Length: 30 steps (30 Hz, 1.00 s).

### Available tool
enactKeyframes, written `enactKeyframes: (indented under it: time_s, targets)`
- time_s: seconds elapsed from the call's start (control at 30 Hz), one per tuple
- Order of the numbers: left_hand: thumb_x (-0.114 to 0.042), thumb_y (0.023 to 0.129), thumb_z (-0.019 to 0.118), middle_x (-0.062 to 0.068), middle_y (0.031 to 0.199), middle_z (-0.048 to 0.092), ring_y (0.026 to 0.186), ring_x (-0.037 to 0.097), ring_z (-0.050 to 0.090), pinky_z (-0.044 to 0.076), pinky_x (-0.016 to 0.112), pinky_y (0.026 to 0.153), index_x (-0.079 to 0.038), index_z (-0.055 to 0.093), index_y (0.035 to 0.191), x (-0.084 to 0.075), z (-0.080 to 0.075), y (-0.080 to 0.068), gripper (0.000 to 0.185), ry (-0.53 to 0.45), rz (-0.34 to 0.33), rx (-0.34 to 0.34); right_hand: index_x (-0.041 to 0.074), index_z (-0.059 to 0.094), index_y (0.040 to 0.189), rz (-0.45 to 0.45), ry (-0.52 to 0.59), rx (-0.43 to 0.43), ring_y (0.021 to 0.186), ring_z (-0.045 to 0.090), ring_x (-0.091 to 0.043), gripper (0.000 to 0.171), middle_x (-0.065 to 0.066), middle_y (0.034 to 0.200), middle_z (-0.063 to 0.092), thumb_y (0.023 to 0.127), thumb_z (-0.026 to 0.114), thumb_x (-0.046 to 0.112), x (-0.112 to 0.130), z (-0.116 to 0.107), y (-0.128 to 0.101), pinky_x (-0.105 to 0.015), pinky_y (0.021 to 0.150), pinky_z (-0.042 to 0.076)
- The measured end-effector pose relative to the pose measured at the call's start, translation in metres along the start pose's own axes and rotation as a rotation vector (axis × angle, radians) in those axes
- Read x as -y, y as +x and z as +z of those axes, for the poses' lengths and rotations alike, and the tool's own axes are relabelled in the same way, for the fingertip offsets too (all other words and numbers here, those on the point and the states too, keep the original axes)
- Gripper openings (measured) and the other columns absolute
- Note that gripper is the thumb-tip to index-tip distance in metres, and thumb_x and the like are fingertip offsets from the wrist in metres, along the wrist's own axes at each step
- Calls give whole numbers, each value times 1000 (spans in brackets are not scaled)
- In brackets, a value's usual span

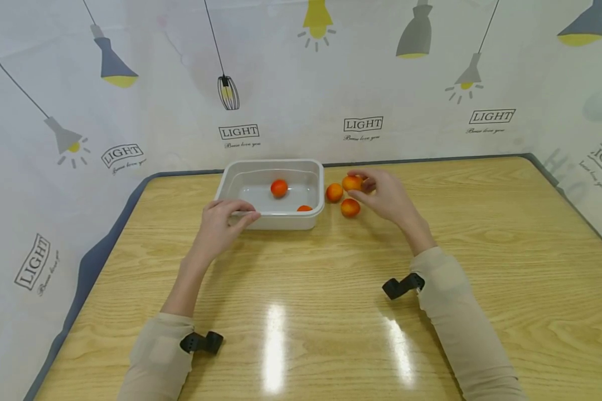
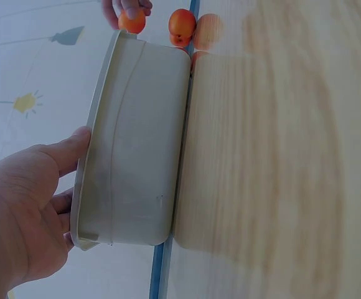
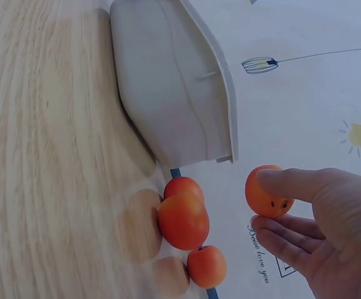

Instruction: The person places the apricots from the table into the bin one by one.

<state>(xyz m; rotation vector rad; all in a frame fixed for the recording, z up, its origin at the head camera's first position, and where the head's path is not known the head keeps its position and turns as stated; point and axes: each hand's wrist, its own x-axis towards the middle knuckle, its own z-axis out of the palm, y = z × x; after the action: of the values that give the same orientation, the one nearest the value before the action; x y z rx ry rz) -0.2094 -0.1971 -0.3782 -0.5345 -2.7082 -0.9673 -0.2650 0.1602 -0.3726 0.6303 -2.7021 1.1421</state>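
A pale grey plastic box stands near the table's back edge. Inside it lie one round orange-red fruit and a second one, partly hidden by the front wall. My left hand pinches the box's front rim near its left corner, the thumb on the near side in the left wrist view. To the right of the box, my right hand holds an orange-red fruit between thumb and fingertips, raised above the table. Below it, several similar fruits rest close together on the wood.
The wooden table reaches back to a pale wall covering printed with lamps. Each sleeve carries a black wrist camera, one at the left wrist and one at the right wrist.
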Motion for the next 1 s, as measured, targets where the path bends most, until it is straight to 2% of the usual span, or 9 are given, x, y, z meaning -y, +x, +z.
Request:
enactKeyframes:
  time_s: [0.57,0.83,1.0]
  targets:
    - [-25,96,72,9,106,75,109,30,63,24,54,113,-5,75,105,-1,0,1,23,4,9,-2,4,68,126,-86,-17,-52,92,65,-31,37,-18,116,66,90,78,12,28,3,-1,-48,83,54]
    - [-27,96,72,8,107,75,109,28,64,23,54,114,-5,75,106,0,-1,1,24,6,3,4,3,67,126,-107,16,-40,88,64,-29,39,-16,110,67,90,79,12,40,7,0,-47,80,53]
    - [-27,96,71,9,108,75,109,28,64,22,53,115,-5,75,107,-1,-1,1,25,5,-8,16,2,67,127,-145,28,-37,87,65,-27,43,-16,113,68,88,80,14,45,13,0,-45,80,55]
